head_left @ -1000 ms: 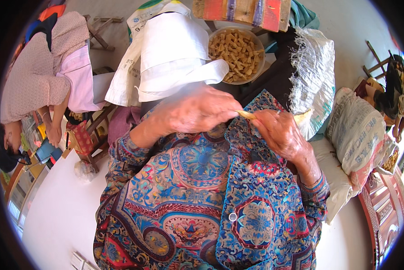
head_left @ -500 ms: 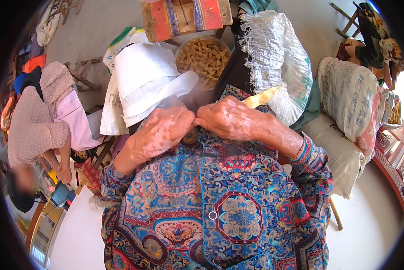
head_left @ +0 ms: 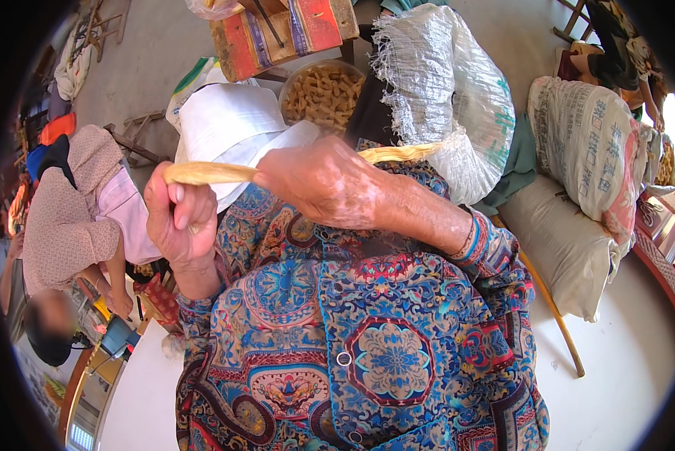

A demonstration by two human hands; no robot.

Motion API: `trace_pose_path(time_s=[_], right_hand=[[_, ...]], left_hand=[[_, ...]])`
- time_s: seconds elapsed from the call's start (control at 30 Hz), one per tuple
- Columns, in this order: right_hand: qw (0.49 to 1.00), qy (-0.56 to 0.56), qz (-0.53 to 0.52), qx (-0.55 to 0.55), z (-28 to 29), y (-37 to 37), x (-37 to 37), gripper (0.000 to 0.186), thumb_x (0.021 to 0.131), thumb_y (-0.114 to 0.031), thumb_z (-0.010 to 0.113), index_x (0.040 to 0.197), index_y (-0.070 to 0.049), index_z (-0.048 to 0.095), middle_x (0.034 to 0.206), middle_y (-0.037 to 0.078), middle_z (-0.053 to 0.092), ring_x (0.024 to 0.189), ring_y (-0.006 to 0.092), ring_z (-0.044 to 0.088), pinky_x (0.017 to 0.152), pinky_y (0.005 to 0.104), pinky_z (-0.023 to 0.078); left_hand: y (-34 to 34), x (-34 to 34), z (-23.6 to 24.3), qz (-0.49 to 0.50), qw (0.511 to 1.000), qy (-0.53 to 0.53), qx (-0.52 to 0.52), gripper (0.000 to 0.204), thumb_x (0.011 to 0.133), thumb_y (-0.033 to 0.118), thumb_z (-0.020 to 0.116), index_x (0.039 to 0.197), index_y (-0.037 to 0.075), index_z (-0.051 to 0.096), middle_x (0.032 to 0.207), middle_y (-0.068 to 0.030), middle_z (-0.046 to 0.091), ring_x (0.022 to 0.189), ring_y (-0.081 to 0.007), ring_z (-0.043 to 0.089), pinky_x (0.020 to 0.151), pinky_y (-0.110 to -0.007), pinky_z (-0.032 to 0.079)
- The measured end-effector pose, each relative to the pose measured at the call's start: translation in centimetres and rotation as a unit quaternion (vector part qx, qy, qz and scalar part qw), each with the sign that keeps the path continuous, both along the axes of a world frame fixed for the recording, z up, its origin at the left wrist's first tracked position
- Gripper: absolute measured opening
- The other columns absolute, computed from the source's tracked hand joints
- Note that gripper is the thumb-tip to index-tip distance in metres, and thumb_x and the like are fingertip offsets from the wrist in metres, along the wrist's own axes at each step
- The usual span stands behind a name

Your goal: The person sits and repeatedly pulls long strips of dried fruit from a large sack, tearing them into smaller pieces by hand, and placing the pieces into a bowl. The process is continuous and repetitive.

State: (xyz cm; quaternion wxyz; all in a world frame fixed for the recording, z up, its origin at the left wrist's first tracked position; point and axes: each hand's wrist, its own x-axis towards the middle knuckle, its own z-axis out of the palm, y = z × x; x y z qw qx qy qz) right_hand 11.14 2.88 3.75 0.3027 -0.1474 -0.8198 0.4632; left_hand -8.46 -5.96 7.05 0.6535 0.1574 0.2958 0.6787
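Observation:
A pale yellow strip that looks like dried corn husk (head_left: 213, 174) spans the gap between my hands, raised in front of my patterned jacket. My left hand (head_left: 183, 222), palm turned up, pinches its left end against the thumb. Closed around its other end is my right hand (head_left: 324, 183), seen from the back, so its fingertips are hidden. Another yellow husk length (head_left: 401, 153) sticks out to the right behind this hand, toward the white woven sack on my lap (head_left: 476, 98); whether it joins the first strip is hidden. White cloth (head_left: 228, 124) covers my other knee.
A bowl (head_left: 286, 113) of short yellowish pieces stands beyond my knees, beside a red-painted wooden stool (head_left: 236, 49). Full sacks (head_left: 582, 154) lie at the right, near a thin stick (head_left: 555, 323). Another person (head_left: 71, 218) sits at the left.
My left hand has moved left and turned palm up, and the strip now shows stretched between both hands. My right hand has shifted left and slightly up. The view has shifted a little.

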Motion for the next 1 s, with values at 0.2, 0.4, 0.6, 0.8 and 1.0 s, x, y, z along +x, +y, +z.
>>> trace_pose_path(time_s=[0.2, 0.4, 0.6, 0.8, 1.0], right_hand=[[0.997, 0.0, 0.014, -0.078, -1.6, -0.1, 0.6, 0.022, 0.089, -0.016, 0.049, 0.08, 0.003, 0.045, 0.058, 0.021, 0.051, 0.054, 0.0416, 0.053, 0.05, 0.0474, 0.042], [0.983, 0.032, 0.05, -0.173, -2.6, -0.4, 3.1, 0.021, 0.088, -0.016, 0.048, 0.081, 0.003, 0.046, 0.062, 0.022, 0.05, 0.063, 0.0431, 0.052, 0.054, 0.0438, 0.041], [0.914, -0.056, 0.004, -0.402, -1.9, -1.3, 3.1, 0.038, 0.097, -0.03, 0.042, 0.082, 0.003, 0.052, 0.061, 0.004, 0.048, 0.056, 0.0102, 0.041, 0.051, 0.0295, 0.038], [0.901, -0.056, -0.032, -0.43, -1.2, -1.5, 3.2, 0.036, 0.098, -0.027, 0.038, 0.082, 0.002, 0.053, 0.06, 0.003, 0.049, 0.053, 0.0104, 0.042, 0.05, 0.0283, 0.038], [0.881, -0.076, -0.105, -0.455, -0.8, -0.8, 3.1, 0.031, 0.097, -0.021, 0.039, 0.084, 0.003, 0.053, 0.06, 0.008, 0.052, 0.05, 0.0125, 0.046, 0.049, 0.0286, 0.039]], left_hand=[[2.1, 5.1, 0.6, -0.011, 0.703, 0.7, 0.123, 0.019, 0.09, 0.008, 0.052, 0.103, -0.004, 0.059, 0.094, -0.0177, 0.066, 0.058, -0.0184, 0.059, 0.054, -0.027, 0.048], [2.2, 5.1, -2.1, -0.108, 0.592, 0.77, 0.21, 0.04, 0.067, -0.003, 0.059, 0.107, 0.001, 0.054, 0.081, -0.014, 0.054, 0.073, -0.032, 0.059, 0.058, -0.036, 0.049], [2.5, 5.6, -1.9, -0.148, 0.62, 0.739, 0.218, 0.035, 0.067, -0.004, 0.067, 0.1, -0.004, 0.059, 0.092, -0.0187, 0.062, 0.078, -0.0312, 0.064, 0.063, -0.034, 0.054], [1.7, 6.0, -3.2, 0.005, 0.558, 0.78, 0.284, 0.03, 0.063, 0.001, 0.074, 0.091, -0.001, 0.063, 0.092, -0.0137, 0.063, 0.072, -0.0237, 0.065, 0.057, -0.03, 0.053], [1.0, 5.9, -2.9, 0.056, 0.671, 0.714, 0.194, 0.026, 0.073, 0.002, 0.07, 0.098, 0.0, 0.061, 0.09, -0.0159, 0.063, 0.075, -0.0258, 0.063, 0.062, -0.029, 0.052]])
